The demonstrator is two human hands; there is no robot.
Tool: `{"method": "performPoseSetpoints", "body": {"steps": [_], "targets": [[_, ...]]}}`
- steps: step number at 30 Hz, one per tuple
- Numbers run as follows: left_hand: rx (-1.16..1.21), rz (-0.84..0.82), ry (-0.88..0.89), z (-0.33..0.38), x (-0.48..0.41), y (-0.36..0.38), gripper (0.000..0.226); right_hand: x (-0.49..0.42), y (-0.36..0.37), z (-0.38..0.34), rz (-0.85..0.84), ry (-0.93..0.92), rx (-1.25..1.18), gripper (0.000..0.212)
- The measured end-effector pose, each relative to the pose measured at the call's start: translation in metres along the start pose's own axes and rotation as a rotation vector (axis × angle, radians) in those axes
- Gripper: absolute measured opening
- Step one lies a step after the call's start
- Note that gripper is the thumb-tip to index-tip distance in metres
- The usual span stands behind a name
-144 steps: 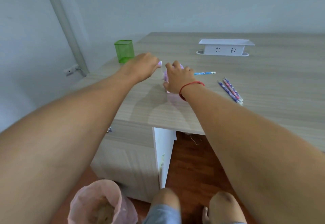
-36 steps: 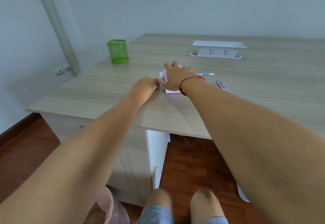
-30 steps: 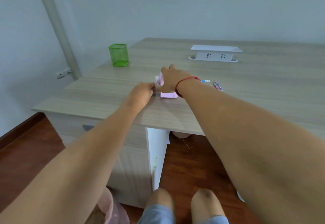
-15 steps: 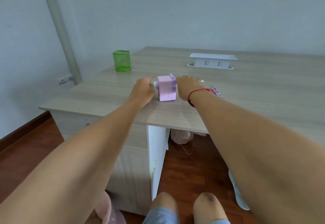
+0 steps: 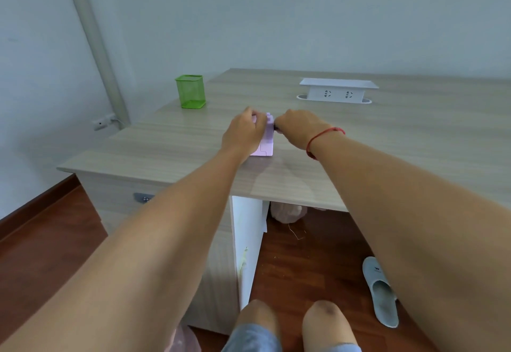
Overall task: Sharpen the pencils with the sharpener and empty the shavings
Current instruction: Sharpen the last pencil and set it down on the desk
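A pink box-shaped pencil sharpener [image 5: 267, 141] stands on the wooden desk [image 5: 414, 144] near its front edge. My left hand [image 5: 243, 133] wraps the sharpener's left side and top. My right hand [image 5: 298, 127], with a red string on the wrist, has its fingers pinched against the sharpener's upper right end, by the raised tab. Whatever lies between those fingertips is hidden. No pencil shows; the spot where they lay is behind my right hand and forearm.
A green mesh pen cup [image 5: 190, 91] stands at the desk's back left. A white socket box [image 5: 337, 91] sits at the back middle. Below are a drawer unit, a pink bag [image 5: 286, 212] under the desk, a grey slipper [image 5: 381, 290] and my knees.
My left hand has moved from beside the sharpener onto its left side and top. My right hand has shifted up to pinch at its right end. The camera has tilted up slightly.
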State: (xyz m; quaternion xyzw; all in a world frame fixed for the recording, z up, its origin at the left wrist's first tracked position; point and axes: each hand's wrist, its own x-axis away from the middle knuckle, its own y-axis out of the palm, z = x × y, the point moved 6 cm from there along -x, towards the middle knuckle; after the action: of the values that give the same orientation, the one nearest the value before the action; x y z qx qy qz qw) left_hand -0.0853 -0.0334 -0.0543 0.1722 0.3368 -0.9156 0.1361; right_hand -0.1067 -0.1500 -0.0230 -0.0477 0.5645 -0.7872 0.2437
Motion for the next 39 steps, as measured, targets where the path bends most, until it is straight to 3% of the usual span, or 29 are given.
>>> {"method": "performPoseSetpoints", "body": {"steps": [5, 10, 14, 22, 29, 31, 39], "targets": [[0.004, 0.005, 0.058, 0.000, 0.000, 0.000, 0.026, 0.012, 0.001, 0.011, 0.024, -0.033, 0.065, 0.029], [0.026, 0.054, 0.040, -0.001, -0.001, 0.001, 0.022, 0.056, 0.007, 0.082, -0.037, 0.187, 0.085, 0.022], [0.012, 0.157, 0.041, 0.005, 0.006, 0.005, 0.026, 0.065, 0.014, 0.086, -0.045, 0.256, -0.039, 0.020], [0.052, 0.196, 0.083, 0.006, 0.017, 0.003, 0.032, 0.048, 0.013, 0.077, 0.028, 0.302, -0.163, 0.023], [0.050, 0.274, 0.120, 0.003, 0.022, 0.005, 0.027, 0.060, 0.038, 0.110, 0.008, 0.534, -0.422, 0.018], [0.050, 0.286, 0.126, 0.002, 0.022, 0.004, 0.030, 0.066, 0.047, 0.115, -0.020, 0.599, -0.471, 0.027], [0.026, 0.313, 0.156, 0.003, 0.020, 0.005, 0.036, 0.048, 0.058, 0.099, -0.004, 0.578, -0.550, 0.022]]}}
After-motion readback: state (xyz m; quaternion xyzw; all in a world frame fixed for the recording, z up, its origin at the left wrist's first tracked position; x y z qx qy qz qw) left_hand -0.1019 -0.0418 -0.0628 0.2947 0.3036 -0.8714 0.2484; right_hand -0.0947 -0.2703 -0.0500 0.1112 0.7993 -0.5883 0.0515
